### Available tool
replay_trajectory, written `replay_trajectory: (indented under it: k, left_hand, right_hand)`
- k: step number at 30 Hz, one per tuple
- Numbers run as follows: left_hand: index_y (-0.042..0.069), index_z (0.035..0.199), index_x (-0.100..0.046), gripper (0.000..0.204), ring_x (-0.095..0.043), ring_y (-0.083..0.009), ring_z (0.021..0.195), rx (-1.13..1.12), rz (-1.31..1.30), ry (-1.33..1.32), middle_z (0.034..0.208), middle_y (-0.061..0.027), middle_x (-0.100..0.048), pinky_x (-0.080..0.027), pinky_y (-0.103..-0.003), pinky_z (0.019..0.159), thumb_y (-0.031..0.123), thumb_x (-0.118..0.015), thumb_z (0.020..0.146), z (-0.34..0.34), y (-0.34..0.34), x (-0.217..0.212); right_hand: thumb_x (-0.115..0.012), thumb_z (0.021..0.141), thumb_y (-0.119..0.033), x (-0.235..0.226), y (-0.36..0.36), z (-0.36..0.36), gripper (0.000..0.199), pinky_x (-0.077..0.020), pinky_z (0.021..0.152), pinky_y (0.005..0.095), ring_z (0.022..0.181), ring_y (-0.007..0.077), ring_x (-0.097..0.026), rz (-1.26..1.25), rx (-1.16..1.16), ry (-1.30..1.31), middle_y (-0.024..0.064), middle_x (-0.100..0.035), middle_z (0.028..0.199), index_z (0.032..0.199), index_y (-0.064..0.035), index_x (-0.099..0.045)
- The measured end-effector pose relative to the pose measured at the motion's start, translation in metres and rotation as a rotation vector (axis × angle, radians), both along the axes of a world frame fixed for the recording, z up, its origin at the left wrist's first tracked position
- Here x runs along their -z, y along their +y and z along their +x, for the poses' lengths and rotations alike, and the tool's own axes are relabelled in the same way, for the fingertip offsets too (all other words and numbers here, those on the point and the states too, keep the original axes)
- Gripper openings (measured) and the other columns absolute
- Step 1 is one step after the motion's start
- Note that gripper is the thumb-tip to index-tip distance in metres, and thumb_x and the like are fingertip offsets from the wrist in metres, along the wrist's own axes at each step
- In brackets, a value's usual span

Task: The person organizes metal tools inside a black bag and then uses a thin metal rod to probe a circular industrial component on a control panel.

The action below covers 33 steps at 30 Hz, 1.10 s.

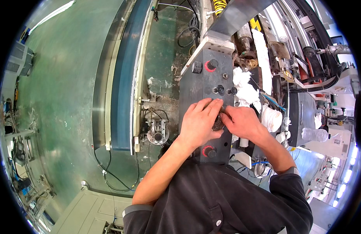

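A long dark grey metal block [194, 87] lies in front of me, and both my hands are over its near half. Between them a round, dark metal part [218, 123] shows only partly. My left hand [199, 121] curls around its left side, thumb below and fingers over the top. From the right, my right hand [243, 121] grips the same part with bent fingers; the fingertips are partly hidden. Beyond the hands, black bolt heads [220, 89] stick up from the block. One black knob with a red ring [211, 64] is at the far end, another [209, 151] close to my body.
A blue conveyor belt [126, 85] runs along the left, with a small metal fixture [158, 132] beside it. White rags [243, 84] lie right of the block among machine parts. A clear plastic bottle [315, 135] lies further right. Cables [114, 183] trail over the green floor.
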<state>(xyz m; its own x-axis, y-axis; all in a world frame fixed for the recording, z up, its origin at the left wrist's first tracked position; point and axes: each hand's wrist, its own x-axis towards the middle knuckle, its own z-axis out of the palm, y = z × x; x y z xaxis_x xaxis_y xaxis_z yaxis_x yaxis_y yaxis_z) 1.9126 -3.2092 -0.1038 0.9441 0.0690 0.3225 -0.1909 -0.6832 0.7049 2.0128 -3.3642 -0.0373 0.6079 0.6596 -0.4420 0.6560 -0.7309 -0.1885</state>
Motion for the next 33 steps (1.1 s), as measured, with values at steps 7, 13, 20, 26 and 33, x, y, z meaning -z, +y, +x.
replay_trajectory:
  k: [7,13,20,26,33]
  left_hand:
    - [0.009,0.134,-0.056,0.079,-0.056,-0.0261,0.123,-0.010,-0.010,-0.005,0.128,-0.0046,-0.065,-0.048,-0.041,0.097,0.026,-0.083,0.062,0.000,-0.001,0.000]
    - [0.009,0.134,-0.055,0.079,-0.055,-0.0265,0.124,-0.011,-0.009,0.001,0.129,-0.0049,-0.065,-0.048,-0.042,0.097,0.027,-0.083,0.062,-0.001,0.000,0.000]
    - [0.010,0.134,-0.055,0.079,-0.054,-0.0259,0.125,0.006,-0.013,0.028,0.131,-0.0048,-0.063,-0.047,-0.042,0.100,0.029,-0.083,0.063,-0.001,0.001,-0.001]
    - [0.009,0.134,-0.055,0.079,-0.054,-0.0261,0.125,0.009,-0.027,0.019,0.130,-0.0050,-0.063,-0.047,-0.042,0.100,0.029,-0.084,0.063,0.000,0.000,0.000]
    - [0.008,0.135,-0.054,0.081,-0.054,-0.0265,0.126,0.020,-0.013,0.032,0.132,-0.0059,-0.062,-0.046,-0.042,0.100,0.029,-0.084,0.063,-0.001,0.002,0.000]
  right_hand:
    - [-0.060,0.089,-0.025,-0.002,0.000,-0.005,0.023,-0.0536,0.068,0.0477,0.077,0.0393,-0.067,0.153,-0.003,-0.001,0.0165,-0.067,0.086,0.094,-0.0025,-0.057]
    - [-0.063,0.088,-0.027,-0.008,0.003,-0.002,0.024,-0.0531,0.067,0.0467,0.077,0.0378,-0.067,0.168,0.040,0.050,0.0163,-0.067,0.084,0.091,-0.0036,-0.058]
    - [-0.061,0.090,-0.028,0.006,-0.005,0.002,0.026,-0.0522,0.063,0.0474,0.070,0.0385,-0.066,0.126,-0.039,-0.049,0.0173,-0.066,0.076,0.082,-0.0031,-0.060]
    - [-0.062,0.091,-0.025,-0.003,-0.003,0.002,0.024,-0.0513,0.061,0.0455,0.067,0.0383,-0.065,0.246,-0.021,-0.021,0.0173,-0.066,0.075,0.083,-0.0024,-0.060]
    - [-0.069,0.091,-0.021,-0.011,-0.017,0.019,0.019,-0.0426,0.053,0.0330,0.054,0.0177,-0.053,0.363,0.291,0.213,0.0088,-0.058,0.064,0.092,-0.0035,-0.062]
